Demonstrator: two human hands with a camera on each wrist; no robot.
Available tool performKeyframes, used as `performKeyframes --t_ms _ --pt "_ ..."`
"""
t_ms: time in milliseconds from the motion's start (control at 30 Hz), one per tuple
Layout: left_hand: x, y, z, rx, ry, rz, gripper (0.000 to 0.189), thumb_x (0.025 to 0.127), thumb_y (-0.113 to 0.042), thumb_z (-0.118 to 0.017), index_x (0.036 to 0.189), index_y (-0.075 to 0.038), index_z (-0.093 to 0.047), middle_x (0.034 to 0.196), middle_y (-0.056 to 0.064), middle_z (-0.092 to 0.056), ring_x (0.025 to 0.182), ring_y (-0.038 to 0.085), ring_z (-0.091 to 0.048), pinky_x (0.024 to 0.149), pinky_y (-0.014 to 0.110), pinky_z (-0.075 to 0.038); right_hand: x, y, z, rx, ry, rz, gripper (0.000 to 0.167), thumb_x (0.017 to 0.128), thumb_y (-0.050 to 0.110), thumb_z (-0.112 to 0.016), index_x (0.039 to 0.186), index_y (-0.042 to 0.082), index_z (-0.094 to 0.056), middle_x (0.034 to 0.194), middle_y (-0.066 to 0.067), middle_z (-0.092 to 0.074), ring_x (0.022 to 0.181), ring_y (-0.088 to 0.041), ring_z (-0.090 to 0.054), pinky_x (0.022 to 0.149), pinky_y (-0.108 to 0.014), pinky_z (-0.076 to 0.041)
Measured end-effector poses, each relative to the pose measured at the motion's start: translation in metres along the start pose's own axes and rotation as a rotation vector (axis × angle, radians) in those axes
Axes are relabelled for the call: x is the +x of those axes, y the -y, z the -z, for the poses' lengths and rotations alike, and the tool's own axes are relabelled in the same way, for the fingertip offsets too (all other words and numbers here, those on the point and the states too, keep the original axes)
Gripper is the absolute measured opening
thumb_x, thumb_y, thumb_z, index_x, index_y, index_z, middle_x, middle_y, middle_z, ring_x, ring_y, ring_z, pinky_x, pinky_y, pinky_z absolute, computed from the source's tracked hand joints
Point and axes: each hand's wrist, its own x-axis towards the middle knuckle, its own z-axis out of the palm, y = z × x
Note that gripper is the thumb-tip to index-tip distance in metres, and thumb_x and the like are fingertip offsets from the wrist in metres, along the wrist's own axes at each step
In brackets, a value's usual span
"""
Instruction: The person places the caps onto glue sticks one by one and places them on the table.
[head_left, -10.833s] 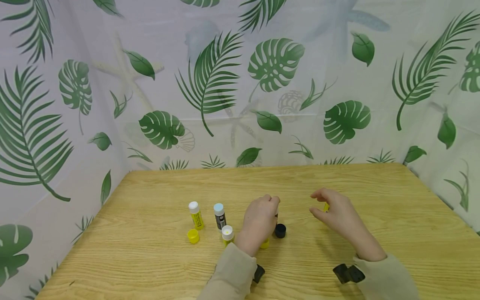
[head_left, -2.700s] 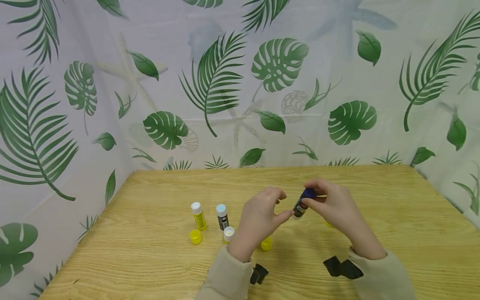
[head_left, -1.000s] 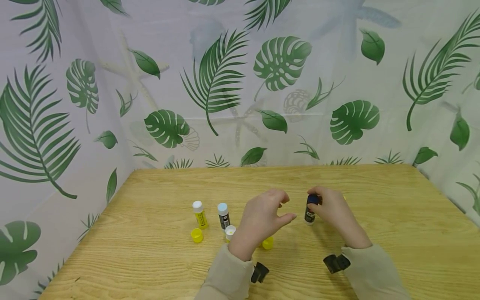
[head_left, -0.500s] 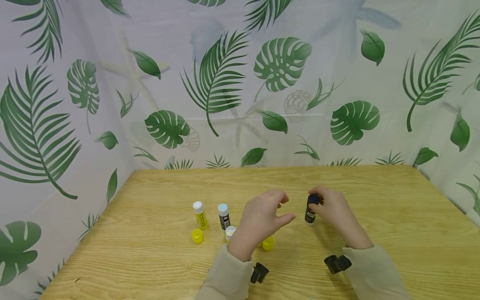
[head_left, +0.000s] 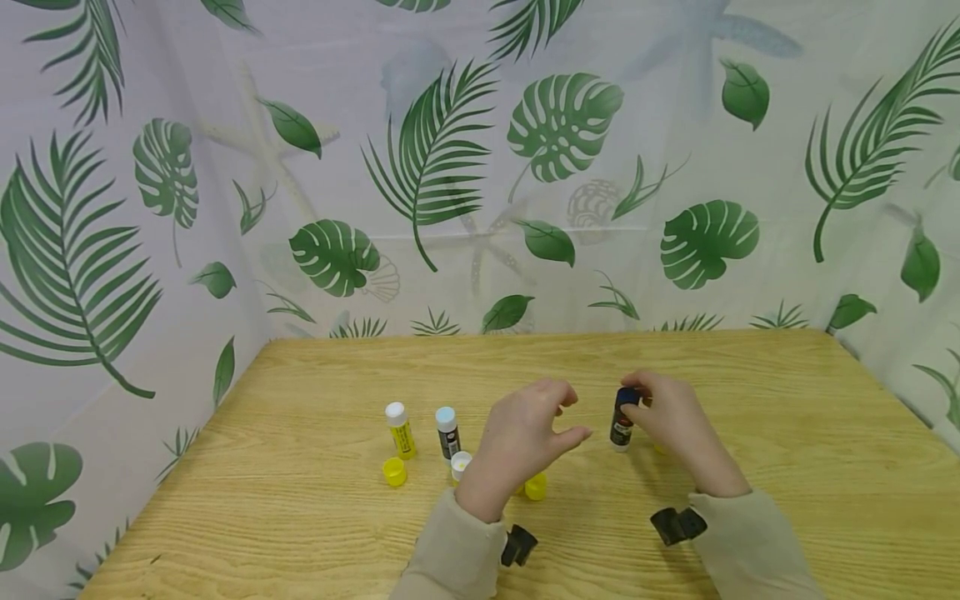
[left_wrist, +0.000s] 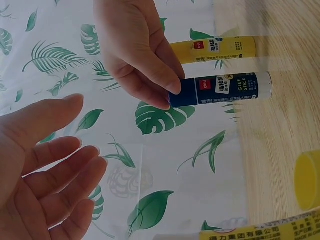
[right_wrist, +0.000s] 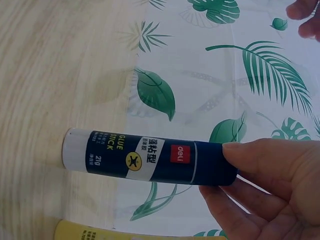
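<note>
My right hand [head_left: 678, 433] pinches the dark blue cap of a capped glue stick [head_left: 621, 425], thumb on one side and fingers on the other. The glue stick stands upright on the table, white base down; its label shows in the right wrist view. Close beside it stands a yellow glue stick [left_wrist: 215, 50], mostly hidden behind my right hand in the head view. My left hand [head_left: 525, 433] hovers to the left, fingers loosely bent and thumb apart, holding nothing. A yellow cap [head_left: 536, 486] lies just below it.
On the left of the table [head_left: 262, 517] stand a yellow glue stick [head_left: 402, 437] and a dark one [head_left: 448, 437], both with pale tops. A white-topped stick [head_left: 461, 463] is partly behind my left wrist. Another yellow cap [head_left: 394, 472] sits in front. A leaf-print cloth [head_left: 465, 275] hangs behind.
Earlier a dark cap sat by my left hand. Later my right hand held the capped blue glue stick tilted near my left hand, then stood it upright further right. Little moves in the last second.
</note>
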Motion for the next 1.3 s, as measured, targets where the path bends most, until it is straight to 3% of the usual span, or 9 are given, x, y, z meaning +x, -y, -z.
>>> performKeyframes --t_ms 333,567,800,1033,1300 --pt "0.000 -0.001 0.001 -0.007 0.015 0.013 0.029 0.076 -0.034 -0.068 0.094 -0.012 -0.061 0.090 -0.004 -0.060 0.072 0.004 -0.055 0.055 0.012 -0.040 -0.004 0.006 0.012 0.017 -0.005 -0.027 0.032 0.081 0.005 -0.060 0.111 -0.007 -0.054 0.106 -0.027 -0.055 0.096 -0.043 -0.052 0.078 -0.050 -0.043" --pt "0.000 -0.001 0.002 -0.004 0.018 0.015 0.029 0.076 -0.034 -0.069 0.094 -0.012 -0.061 0.090 -0.003 -0.061 0.072 0.004 -0.055 0.055 0.012 -0.040 -0.007 0.012 0.019 0.010 -0.033 0.008 0.031 0.081 0.005 -0.061 0.109 -0.005 -0.055 0.105 -0.025 -0.056 0.095 -0.041 -0.053 0.078 -0.048 -0.044" --pt "-0.002 0.003 0.002 -0.013 0.033 0.011 0.029 0.077 -0.034 -0.068 0.094 -0.012 -0.060 0.089 -0.004 -0.060 0.072 0.004 -0.053 0.057 0.013 -0.041 -0.009 0.023 0.021 0.003 -0.007 0.051 0.031 0.081 0.007 -0.062 0.109 -0.004 -0.057 0.104 -0.022 -0.058 0.094 -0.038 -0.054 0.076 -0.048 -0.044" --pt "-0.005 0.010 0.004 0.020 0.045 0.000 0.030 0.076 -0.033 -0.069 0.096 -0.012 -0.061 0.094 -0.003 -0.060 0.077 0.008 -0.055 0.062 0.017 -0.044 -0.012 0.032 0.018 -0.010 0.000 0.122 0.029 0.078 0.006 -0.065 0.104 -0.004 -0.059 0.100 -0.019 -0.060 0.089 -0.033 -0.056 0.072 -0.046 -0.045" --pt "-0.018 0.027 0.007 0.047 0.104 0.046 0.033 0.075 -0.033 -0.070 0.098 -0.012 -0.060 0.094 -0.002 -0.059 0.077 0.009 -0.055 0.061 0.018 -0.044 -0.013 0.037 0.007 -0.010 0.034 0.168 0.027 0.075 0.004 -0.068 0.100 -0.003 -0.060 0.097 -0.017 -0.060 0.086 -0.032 -0.057 0.066 -0.039 -0.049"
